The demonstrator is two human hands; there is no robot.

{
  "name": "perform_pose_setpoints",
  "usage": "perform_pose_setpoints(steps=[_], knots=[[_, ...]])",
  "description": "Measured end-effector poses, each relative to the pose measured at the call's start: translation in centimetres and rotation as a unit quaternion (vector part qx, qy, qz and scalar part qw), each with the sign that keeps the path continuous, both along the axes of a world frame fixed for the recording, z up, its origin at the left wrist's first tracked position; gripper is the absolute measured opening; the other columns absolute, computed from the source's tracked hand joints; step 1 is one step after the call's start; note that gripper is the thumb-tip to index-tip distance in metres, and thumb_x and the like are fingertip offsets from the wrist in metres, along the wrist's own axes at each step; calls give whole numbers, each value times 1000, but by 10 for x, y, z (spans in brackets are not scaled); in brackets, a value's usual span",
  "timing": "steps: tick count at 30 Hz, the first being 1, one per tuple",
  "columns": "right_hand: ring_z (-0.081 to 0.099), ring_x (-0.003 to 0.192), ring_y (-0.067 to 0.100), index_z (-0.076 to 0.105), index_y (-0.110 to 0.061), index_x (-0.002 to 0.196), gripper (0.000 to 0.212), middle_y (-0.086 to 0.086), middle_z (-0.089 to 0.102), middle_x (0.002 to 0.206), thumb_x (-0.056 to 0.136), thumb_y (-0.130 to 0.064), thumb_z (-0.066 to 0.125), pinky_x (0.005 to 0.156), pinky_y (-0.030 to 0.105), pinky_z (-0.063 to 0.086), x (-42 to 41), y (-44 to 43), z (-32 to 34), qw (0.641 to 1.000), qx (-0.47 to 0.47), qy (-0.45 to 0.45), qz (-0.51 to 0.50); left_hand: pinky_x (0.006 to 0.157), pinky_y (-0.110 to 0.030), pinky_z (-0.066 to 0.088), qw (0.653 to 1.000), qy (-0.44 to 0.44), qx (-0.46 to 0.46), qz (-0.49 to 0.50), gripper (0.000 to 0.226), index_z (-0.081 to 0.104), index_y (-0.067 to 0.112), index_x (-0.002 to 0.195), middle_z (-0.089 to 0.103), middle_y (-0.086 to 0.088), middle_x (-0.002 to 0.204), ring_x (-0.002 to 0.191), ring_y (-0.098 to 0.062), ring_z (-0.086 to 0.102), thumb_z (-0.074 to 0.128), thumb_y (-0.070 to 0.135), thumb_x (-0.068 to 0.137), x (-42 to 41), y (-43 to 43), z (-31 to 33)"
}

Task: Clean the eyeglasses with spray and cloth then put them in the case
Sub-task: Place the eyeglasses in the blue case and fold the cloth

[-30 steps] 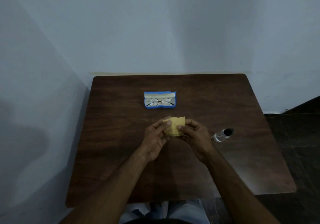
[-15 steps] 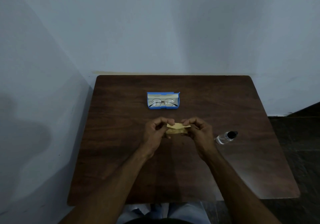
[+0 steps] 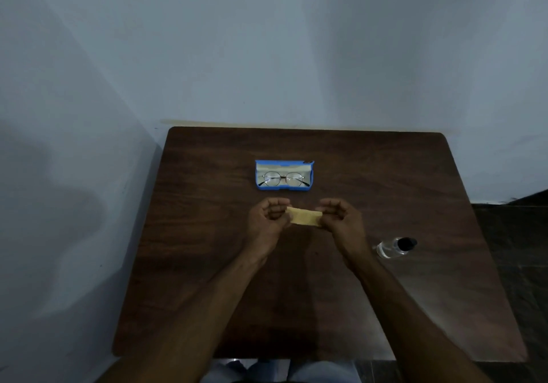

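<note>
This looks like a plain room in a home, but I cannot say it for sure. A small counter (image 3: 207, 264) of dark wood stands pushed into a corner between two walls (image 3: 267, 41) painted pale blue-white. On the right side a dark tiled floor (image 3: 522, 249) shows, with a dark skirting (image 3: 522, 197) along the wall. The light is dim.

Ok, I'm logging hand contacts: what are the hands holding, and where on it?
Both hold the yellow cloth: the left hand pinches its left end, the right hand its right end.
</note>
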State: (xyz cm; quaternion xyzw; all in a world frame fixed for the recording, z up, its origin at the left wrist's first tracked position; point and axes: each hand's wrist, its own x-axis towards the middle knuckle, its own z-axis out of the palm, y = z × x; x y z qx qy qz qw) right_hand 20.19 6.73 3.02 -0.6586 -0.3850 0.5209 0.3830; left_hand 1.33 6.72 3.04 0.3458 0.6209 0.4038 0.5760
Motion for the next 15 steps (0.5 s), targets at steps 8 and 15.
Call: perform_pose_setpoints(steps=[8,15], knots=[[69,84,15,66,-12,102,37,-2,71,88,76,14,74,77,27,57,-35,78,-34,995,22,-34,-93,85,-25,61,990,109,70,62,28,73,14,102,77,0,101,94,-14,74,77,-8,85,-1,75,-25],[62,88,18,65,-7,95,14,6,69,95,86,-4,75,76,17,37,-58,116,-75,969,113,-212,-53,73,-13,54,969,213,92,84,19,69,16,94,71,9,89,79,5,66,76,0,87,-3,112,-63]])
